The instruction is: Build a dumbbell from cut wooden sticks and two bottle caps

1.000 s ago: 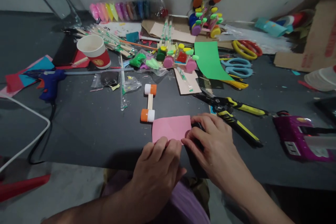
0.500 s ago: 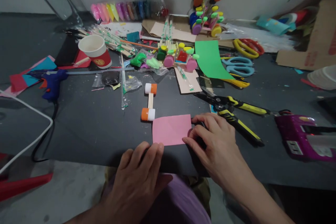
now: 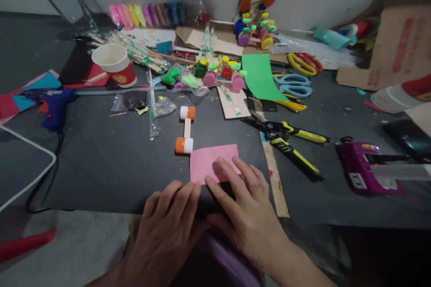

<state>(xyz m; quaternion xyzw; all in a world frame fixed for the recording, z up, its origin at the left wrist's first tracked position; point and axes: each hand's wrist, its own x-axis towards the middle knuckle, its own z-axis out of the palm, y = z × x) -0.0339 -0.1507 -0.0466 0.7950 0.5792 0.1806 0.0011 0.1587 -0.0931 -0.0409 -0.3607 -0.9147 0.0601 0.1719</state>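
A small pink paper sheet point(image 3: 212, 159) lies flat near the table's front edge. My right hand point(image 3: 247, 206) has its fingers spread, with fingertips resting on the paper's right part. My left hand point(image 3: 164, 224) touches the paper's lower left corner; its fingers lie side by side and its thumb is mostly hidden below the table edge. Just beyond the paper's upper left corner is a small piece made of sticks point(image 3: 187, 128) with an orange-and-white roll at each end.
Black-and-yellow pliers point(image 3: 286, 132) and a wooden strip point(image 3: 276, 179) lie to the right, before a purple box point(image 3: 357, 166). A blue glue gun point(image 3: 55, 107) and paper cup point(image 3: 116, 65) stand left. Behind are green paper point(image 3: 257, 76), scissors point(image 3: 294, 85) and small colourful models point(image 3: 225, 74).
My right hand has moved left from the paper's right edge onto its surface, fingers spreading. The wooden strip is now uncovered. The view has shifted slightly right.
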